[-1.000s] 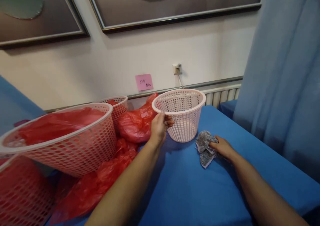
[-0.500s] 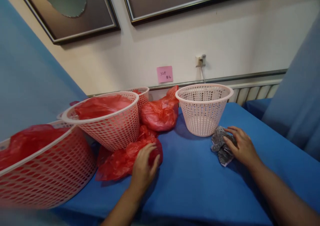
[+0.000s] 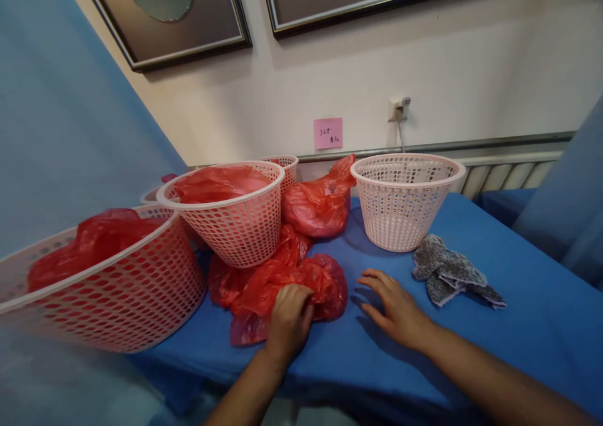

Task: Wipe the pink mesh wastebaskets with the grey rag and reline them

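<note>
My left hand (image 3: 289, 316) is on the near side of a crumpled red plastic bag (image 3: 271, 286), its fingers curled and pinching the film. The bag lies on the blue-covered table, bulging at its right end, where something rounded shows darkly inside; what it is I cannot make out. To the right of the bag and apart from it, my right hand (image 3: 396, 310) hovers low over the cloth, fingers spread, holding nothing. Beyond that hand, grey speckled knit gloves (image 3: 455, 272) with pale edging lie loosely piled.
Pink perforated baskets with red bags stand at left: a large one (image 3: 141, 288) and another (image 3: 245, 234) close to the bag. A tied red bag (image 3: 318, 206) sits behind. One pink basket (image 3: 402, 215) without a liner stands at right. A pink note (image 3: 328, 133) is on the wall.
My right hand has left the grey gloves and moved left toward the bag; the gloves lie more spread out. My left hand has closed on the red bag, which has shifted rightward.
</note>
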`<state>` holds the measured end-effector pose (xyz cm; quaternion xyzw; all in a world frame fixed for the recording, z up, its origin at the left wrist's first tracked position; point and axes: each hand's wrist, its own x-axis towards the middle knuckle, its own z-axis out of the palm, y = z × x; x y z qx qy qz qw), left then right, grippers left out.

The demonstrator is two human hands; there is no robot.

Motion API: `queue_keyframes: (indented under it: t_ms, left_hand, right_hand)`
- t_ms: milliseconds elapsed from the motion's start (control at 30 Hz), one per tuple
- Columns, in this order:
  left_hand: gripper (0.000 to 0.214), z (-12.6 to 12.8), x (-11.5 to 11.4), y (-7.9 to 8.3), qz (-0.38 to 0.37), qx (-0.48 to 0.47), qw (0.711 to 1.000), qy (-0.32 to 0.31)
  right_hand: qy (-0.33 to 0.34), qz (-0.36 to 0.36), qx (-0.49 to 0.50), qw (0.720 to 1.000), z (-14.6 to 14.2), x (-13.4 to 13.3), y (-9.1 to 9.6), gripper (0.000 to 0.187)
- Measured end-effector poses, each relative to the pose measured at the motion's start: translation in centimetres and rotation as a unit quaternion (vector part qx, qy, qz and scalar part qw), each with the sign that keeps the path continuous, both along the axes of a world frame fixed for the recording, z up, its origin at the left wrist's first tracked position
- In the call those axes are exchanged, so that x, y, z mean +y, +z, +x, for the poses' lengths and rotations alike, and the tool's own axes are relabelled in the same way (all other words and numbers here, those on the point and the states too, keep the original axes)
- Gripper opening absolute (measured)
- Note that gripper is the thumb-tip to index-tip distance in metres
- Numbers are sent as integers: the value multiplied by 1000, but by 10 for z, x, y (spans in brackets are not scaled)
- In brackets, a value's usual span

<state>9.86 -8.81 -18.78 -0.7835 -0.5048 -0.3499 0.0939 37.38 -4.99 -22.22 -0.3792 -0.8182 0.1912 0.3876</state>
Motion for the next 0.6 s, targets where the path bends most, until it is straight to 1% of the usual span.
queue_keyframes:
  t_ms: [67, 100, 133, 167, 200, 267, 300, 367, 433, 500, 567, 600]
  left_hand:
    - [17, 16, -5, 0, -2, -28, 998, -54]
    - [16, 25, -7, 1, -12, -43, 996, -81]
    - [17, 32, -7, 2, -24, -59, 993, -103]
    - [19, 38, -6, 3, -35, -76, 990, -117]
    - [23, 43, -2, 5, -41, -95, 987, -120]
    - [33, 46, 11, 11, -36, -148, 984, -97]
    - [38, 44, 20, 15, -30, -183, 980, -78]
    - [44, 37, 44, 23, -37, -264, 963, -45]
    - [51, 31, 70, 30, -90, -336, 937, -30]
    - [61, 30, 93, 31, -177, -371, 911, -41]
    - [67, 35, 108, 27, -297, -371, 875, -90]
    - [64, 38, 114, 23, -354, -364, 853, -120]
  right_hand:
    - [16, -42, 70, 997, -23, 0, -3, 80]
    - [19, -67, 114, 991, -32, 3, -5, 89]
    - [19, -97, 161, 982, -40, 8, -6, 88]
    - [15, -130, 210, 969, -46, 15, -7, 79]
    - [4, -166, 265, 950, -48, 23, -8, 67]
    - [-34, -225, 371, 900, -43, 40, -8, 44]
    - [-57, -244, 412, 876, -37, 49, -8, 37]
    - [-92, -261, 465, 841, -21, 62, -8, 31]
    - [-110, -268, 486, 825, -6, 70, -7, 31]
    - [-123, -271, 506, 810, 3, 75, -7, 34]
    - [-132, -271, 523, 797, 6, 78, -8, 37]
    - [-135, -271, 530, 792, 5, 80, -9, 39]
